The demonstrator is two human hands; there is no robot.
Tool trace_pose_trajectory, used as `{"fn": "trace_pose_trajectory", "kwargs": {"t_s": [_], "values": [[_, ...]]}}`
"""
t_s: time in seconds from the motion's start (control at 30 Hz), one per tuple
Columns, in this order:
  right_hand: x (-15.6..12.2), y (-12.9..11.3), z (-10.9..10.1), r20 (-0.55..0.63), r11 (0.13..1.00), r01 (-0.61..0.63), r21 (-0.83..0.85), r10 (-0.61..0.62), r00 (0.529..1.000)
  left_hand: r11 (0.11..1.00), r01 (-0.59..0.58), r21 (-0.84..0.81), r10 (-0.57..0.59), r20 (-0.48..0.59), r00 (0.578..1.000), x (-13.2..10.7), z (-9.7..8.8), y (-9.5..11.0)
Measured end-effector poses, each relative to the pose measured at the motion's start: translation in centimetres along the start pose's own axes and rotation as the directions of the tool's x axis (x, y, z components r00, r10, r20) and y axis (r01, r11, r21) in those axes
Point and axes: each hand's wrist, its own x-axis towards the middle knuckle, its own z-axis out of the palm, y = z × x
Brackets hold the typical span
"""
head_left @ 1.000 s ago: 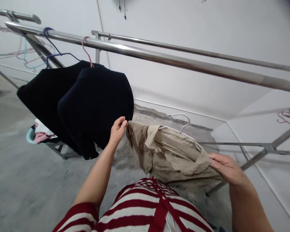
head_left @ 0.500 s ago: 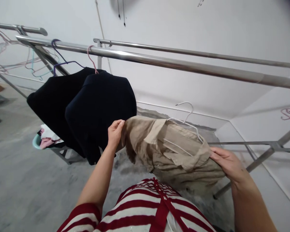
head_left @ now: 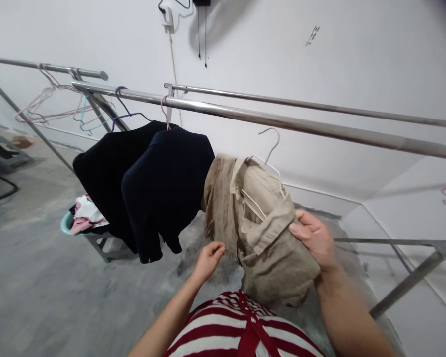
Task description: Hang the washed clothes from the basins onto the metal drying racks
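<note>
Okay, right hand (head_left: pixel 314 240): pinching the tan shirt (head_left: pixel 282 270) beside its collar; sitting nearer the hanger.
Left hand (head_left: pixel 208 260): pressing fingertips together, low by the shirt's edge; from where I'm standing, can't tell if catching cloth.
Shirt axis: lying left of right hand, shoulders sloping down toward it.
Hanger (head_left: pixel 265 162): hook pointing up, just under the metal rail (head_left: pixel 319 128).

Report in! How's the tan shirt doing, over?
Right hand: fingers grip tan shirt. Left hand: by its sleeve, touch unclear. White hanger inside, hook off rail. Navy garment close alongside.
</note>
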Motion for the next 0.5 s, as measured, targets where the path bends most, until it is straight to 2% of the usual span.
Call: {"fn": "trace_pose_trajectory", "kwargs": {"t_s": [0.13, 0.3, 0.43, 0.5], "values": [[2.8, -1.1, 4.8, 0.021, 0.984, 0.173, -0.028, -0.173, 0.985, 0.999, 0.052, -0.012, -0.051, 0.023, 0.998, -1.8, 0.4, -1.4], [8.6, -0.9, 10.2, 0.046, 0.952, 0.306, -0.015, -0.305, 0.951, 0.995, 0.08, -0.058, -0.081, -0.018, 0.997, -2.6, -0.1, -3.1], [12.6, 0.8, 12.8, 0.018, 0.93, 0.341, -0.138, -0.342, 0.94, 0.987, 0.108, -0.122, -0.126, -0.151, 0.98, -2.6, -1.1, -4.5], [13.5, 1.4, 13.6, 0.029, 0.923, 0.34, -0.179, -0.34, 0.94, 0.985, 0.1, -0.143, -0.123, -0.167, 0.978, -2.3, -1.6, -5.0]]}}
